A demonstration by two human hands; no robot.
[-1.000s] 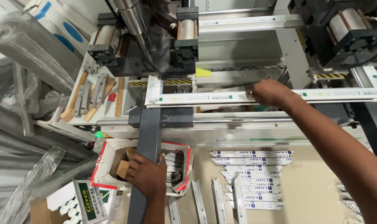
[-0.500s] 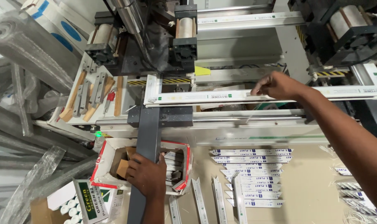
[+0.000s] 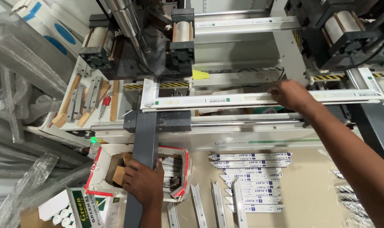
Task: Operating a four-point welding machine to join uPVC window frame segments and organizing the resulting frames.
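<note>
Head view, left hand (image 3: 144, 182) gripping grey bar (image 3: 144, 143) over open box (image 3: 138, 172), right hand (image 3: 290, 94) pressing flat on white profile (image 3: 259, 99) lying across machine (image 3: 242, 126) front edge, cut strips (image 3: 251, 177) below.

Left hand (image 3: 143, 181) palm-down, grip closed; right hand (image 3: 290, 94) outstretched, fingers flat.

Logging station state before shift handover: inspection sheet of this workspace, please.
Surface: grey machine bed, partly bare.
Job's things: long white profile lying across the machine; dark grey bar running down from it.
Clutter: open cardboard box; cut white strips on the floor; wooden blocks.
Hands: left hand on the grey bar; right hand on the white profile.
Cables: nothing seen.
Surroundings: plastic wrap at left.
</note>
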